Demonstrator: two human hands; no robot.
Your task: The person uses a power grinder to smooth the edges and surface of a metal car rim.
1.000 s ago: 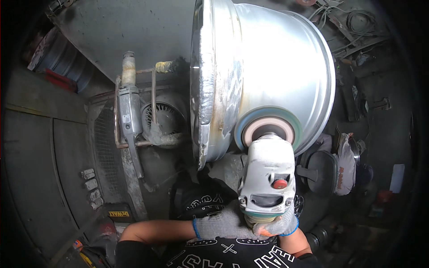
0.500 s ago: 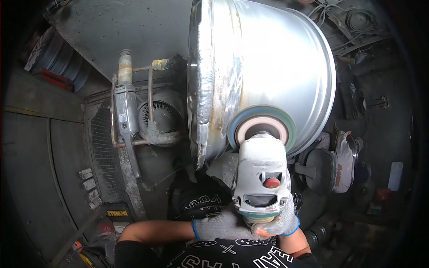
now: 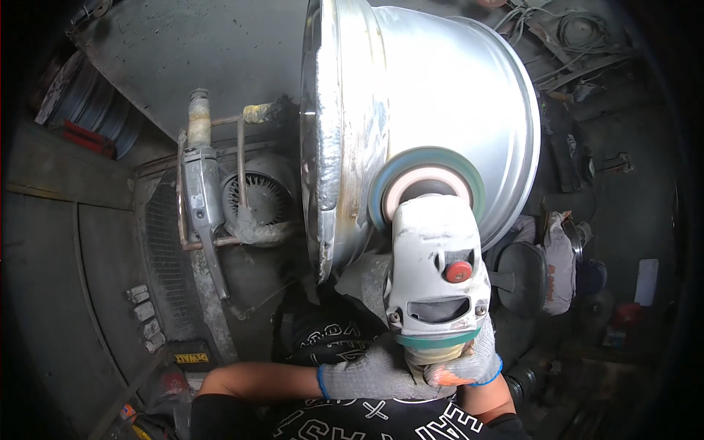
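A silvery metal wheel rim [image 3: 458,95] lies on its side, filling the upper middle, with a rough, stained band near its left lip. Against the near part of its barrel is the round disc [image 3: 380,191] of a white angle grinder [image 3: 434,249] with a red button and a green band. My right hand [image 3: 480,363], in a grey knit glove with orange fingertips, wraps around the grinder's rear end. My left hand [image 3: 367,375], gloved alike, grips that same end from the left; its fingers are largely hidden behind the tool.
To the left, a long grey power tool [image 3: 204,194] lies on a pipe frame [image 3: 240,154] beside a dusty motor [image 3: 257,194]. More rims [image 3: 95,106] stand at the far left. Right of the big rim are a white bag [image 3: 559,268] and a coiled cable [image 3: 583,33].
The grinder and its disc have moved a little away from me along the rim's barrel. Both hands stay on the tool. The view has shifted slightly.
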